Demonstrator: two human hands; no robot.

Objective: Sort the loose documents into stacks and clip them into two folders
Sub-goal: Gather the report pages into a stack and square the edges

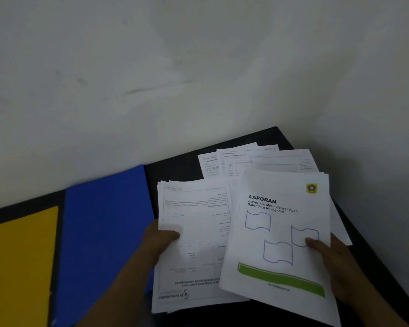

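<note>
A: Black surface (175,171) against a pale wall (151,67). Where are the folders?
B: The yellow folder (17,267) lies toward the surface's left edge, with the blue folder (104,232) just beside it.
A: And the hands?
B: The left hand (158,241) pinches a stack of forms (198,232), thumb on top. The right hand (333,258) pinches the LAPORAN report (281,232), which overlaps the stack. Loose sheets (257,159) fan out at the far corner.
</note>
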